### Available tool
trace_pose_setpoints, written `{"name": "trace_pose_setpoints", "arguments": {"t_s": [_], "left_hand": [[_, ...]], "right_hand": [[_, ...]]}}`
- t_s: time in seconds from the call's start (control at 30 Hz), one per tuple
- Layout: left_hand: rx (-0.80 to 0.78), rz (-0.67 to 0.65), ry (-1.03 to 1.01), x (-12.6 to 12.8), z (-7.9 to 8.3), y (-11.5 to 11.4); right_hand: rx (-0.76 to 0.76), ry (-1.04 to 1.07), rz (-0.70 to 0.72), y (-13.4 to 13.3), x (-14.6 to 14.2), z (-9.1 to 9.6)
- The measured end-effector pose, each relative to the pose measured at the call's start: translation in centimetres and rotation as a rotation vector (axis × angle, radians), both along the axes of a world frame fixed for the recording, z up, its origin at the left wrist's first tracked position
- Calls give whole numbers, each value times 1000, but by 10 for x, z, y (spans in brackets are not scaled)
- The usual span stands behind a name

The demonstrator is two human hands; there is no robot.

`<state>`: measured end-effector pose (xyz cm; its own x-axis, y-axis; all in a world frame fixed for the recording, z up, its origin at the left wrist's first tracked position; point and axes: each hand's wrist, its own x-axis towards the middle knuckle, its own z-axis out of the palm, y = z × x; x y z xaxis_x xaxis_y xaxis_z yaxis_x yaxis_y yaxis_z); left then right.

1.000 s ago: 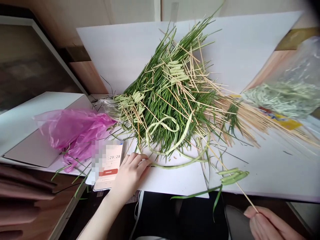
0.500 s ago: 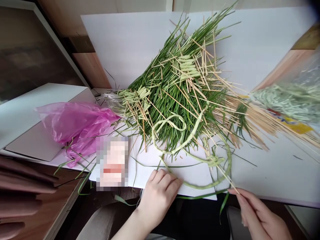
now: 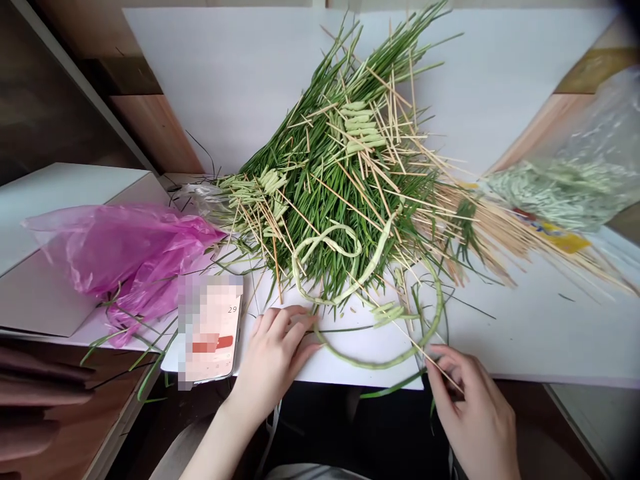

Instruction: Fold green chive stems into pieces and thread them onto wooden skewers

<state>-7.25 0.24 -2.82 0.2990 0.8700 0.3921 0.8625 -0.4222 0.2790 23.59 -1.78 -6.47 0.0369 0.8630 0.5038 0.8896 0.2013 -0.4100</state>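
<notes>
My left hand (image 3: 276, 347) rests at the front of the white board (image 3: 525, 327), its fingers pinched on the end of a long pale green bean (image 3: 380, 363) that curves away to the right. My right hand (image 3: 473, 417) is closed on a thin bamboo skewer (image 3: 400, 325) carrying several folded bean pieces (image 3: 387, 312). Behind both hands lies a big heap of green chives (image 3: 340, 180) strewn with skewers and skewered bean bundles (image 3: 363, 127).
A phone (image 3: 210, 330) lies left of my left hand. A pink plastic bag (image 3: 117, 250) sits further left. A clear bag of cut beans (image 3: 570, 187) and a bundle of bare skewers (image 3: 505, 227) lie at the right. Dark gap below the board's front edge.
My right hand brought the loaded skewer up from below the edge onto the board. My left hand has drawn the long bean's end along the front edge, curling it into a loop.
</notes>
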Motion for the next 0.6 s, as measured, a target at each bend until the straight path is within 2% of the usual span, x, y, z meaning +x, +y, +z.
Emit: {"name": "trace_pose_setpoints", "arguments": {"t_s": [0.23,0.33,0.43,0.5,0.6], "left_hand": [[-9,-8,-13,-5,3,2],[-13,-29,-25,-2,2,2],[3,-39,-61,5,-1,0],[21,-43,-89,10,-2,-1],[32,-64,-121,17,-1,-4]], "right_hand": [[162,-101,68,20,2,9],[162,-86,88,23,-2,11],[142,17,151,22,-10,18],[147,106,240,20,-21,26],[86,184,496,16,-45,39]]}}
